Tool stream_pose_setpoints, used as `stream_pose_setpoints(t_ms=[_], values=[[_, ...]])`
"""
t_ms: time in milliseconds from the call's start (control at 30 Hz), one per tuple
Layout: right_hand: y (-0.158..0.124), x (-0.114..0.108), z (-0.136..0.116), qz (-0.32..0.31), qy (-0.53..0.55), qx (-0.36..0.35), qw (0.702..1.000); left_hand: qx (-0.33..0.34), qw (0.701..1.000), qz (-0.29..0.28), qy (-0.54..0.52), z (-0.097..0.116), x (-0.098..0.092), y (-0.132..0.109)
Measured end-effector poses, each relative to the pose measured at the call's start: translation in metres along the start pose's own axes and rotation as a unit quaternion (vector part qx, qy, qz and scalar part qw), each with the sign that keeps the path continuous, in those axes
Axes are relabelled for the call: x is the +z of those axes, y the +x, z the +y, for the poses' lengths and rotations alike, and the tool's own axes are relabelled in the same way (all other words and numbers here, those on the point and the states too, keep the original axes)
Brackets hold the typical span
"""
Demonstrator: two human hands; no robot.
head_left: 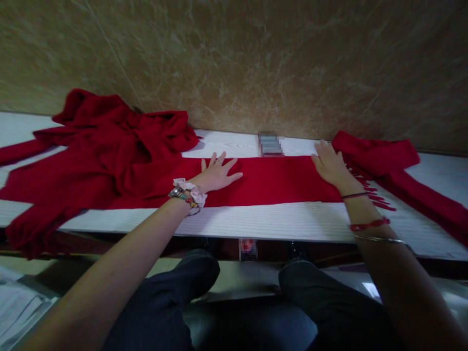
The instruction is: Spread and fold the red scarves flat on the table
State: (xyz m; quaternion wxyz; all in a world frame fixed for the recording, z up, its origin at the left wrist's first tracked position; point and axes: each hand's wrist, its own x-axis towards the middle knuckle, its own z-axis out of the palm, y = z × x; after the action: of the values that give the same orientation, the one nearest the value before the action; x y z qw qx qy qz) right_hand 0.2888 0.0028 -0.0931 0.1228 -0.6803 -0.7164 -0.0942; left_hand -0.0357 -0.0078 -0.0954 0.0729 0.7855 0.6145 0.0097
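Note:
A red fringed scarf lies flat and smooth across the white table, its tasselled end toward the right. On its middle part rests my left hand, palm down with the fingers spread. Near the fringe, my right hand lies flat on the cloth, fingers stretched out. Neither hand grips the fabric. To the left the scarf runs into a crumpled heap of red cloth, so where one piece stops and another begins cannot be made out. Beyond my right hand lies another folded red scarf.
The narrow white table backs onto a brown marbled wall. A small blurred grey object sits by the wall. Fringed red cloth hangs over the front edge at left. White sheets or bags are at lower left.

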Motion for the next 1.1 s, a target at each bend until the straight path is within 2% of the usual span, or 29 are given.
stream_pose_setpoints(t_ms=[100, 200, 300, 367, 467, 633, 700, 767, 867, 900, 1000, 1100], values=[[-0.010, -0.014, -0.057, -0.022, 0.042, -0.098, 0.994, 0.029, 0.999, 0.029, 0.013, 0.005, 0.005, 0.001], [-0.029, -0.014, -0.108, -0.070, 0.075, -0.219, 0.970, 0.043, 0.998, 0.026, 0.039, 0.009, 0.010, -0.001], [-0.046, -0.004, -0.130, -0.133, 0.067, -0.278, 0.949, 0.042, 0.998, 0.025, 0.050, 0.009, 0.012, -0.003], [-0.052, 0.001, -0.125, -0.151, 0.056, -0.273, 0.948, 0.042, 0.997, 0.028, 0.050, 0.008, 0.011, -0.003], [-0.053, 0.004, -0.098, -0.156, 0.029, -0.238, 0.958, 0.045, 0.997, 0.035, 0.049, 0.005, 0.010, -0.003], [-0.053, -0.003, -0.035, -0.190, -0.018, -0.099, 0.976, 0.046, 0.997, 0.039, 0.052, 0.005, 0.010, -0.004], [-0.050, -0.007, -0.019, -0.196, -0.004, -0.051, 0.979, 0.046, 0.997, 0.037, 0.053, 0.006, 0.010, -0.004], [-0.043, -0.011, -0.015, -0.164, 0.027, -0.034, 0.986, 0.048, 0.997, 0.038, 0.053, 0.007, 0.010, -0.004], [-0.024, -0.009, -0.025, -0.087, 0.067, -0.065, 0.992, 0.048, 0.997, 0.039, 0.051, 0.006, 0.010, -0.004], [-0.017, -0.006, -0.029, -0.082, 0.067, -0.073, 0.992, 0.047, 0.997, 0.039, 0.050, 0.006, 0.010, -0.004], [-0.002, 0.008, -0.033, -0.127, 0.040, -0.056, 0.989, 0.044, 0.997, 0.034, 0.048, 0.006, 0.010, -0.004], [0.002, 0.020, -0.010, -0.156, 0.009, -0.021, 0.988, 0.048, 0.997, 0.033, 0.045, 0.006, 0.009, -0.005]])
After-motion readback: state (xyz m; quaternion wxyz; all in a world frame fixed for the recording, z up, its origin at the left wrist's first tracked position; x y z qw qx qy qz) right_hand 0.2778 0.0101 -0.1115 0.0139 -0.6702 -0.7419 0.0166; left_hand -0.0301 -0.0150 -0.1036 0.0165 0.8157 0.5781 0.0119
